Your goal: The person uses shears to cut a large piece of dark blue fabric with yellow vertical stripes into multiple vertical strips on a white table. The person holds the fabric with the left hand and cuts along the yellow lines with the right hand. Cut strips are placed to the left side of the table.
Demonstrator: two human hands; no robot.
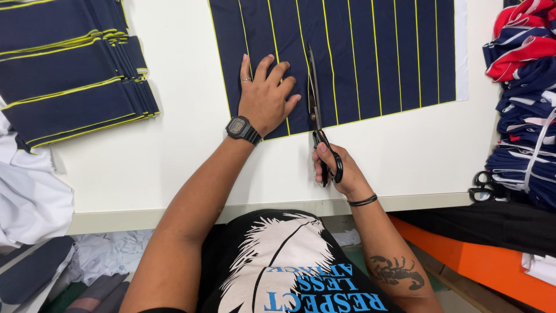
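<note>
1. Right hand (336, 168) is down near the table's front edge, fingers through the black handles of a big pair of scissors (315, 110), so it's gripping those. Blades point away from the person, up along the cloth.
2. Left hand (265, 95) is pressed flat, fingers spread, on the navy fabric with thin yellow stripes (376, 52), just left of the blades. It isn't gripping anything, only pinning the cloth down. There's a watch on that wrist and a ring on one finger.
3. The fabric lies spread on the white cutting table (185, 127), in the top middle of the view, its lower edge right by the scissor hand.
4. Progress, as far as I can judge: the blades lie over the cloth from its near edge, roughly along a yellow line. Can't tell how deep the cut actually goes since the blades cover it. Most of the panel to the right looks uncut, several stripes wide, so I'd say plenty is left.
5. Top left there's a stack of folded navy strips with yellow edging (69, 75), which look like finished pieces.
6. On the right: a heap of red, white and navy garments (524, 104), with a second pair of black scissors (482, 186) at its foot.
</note>
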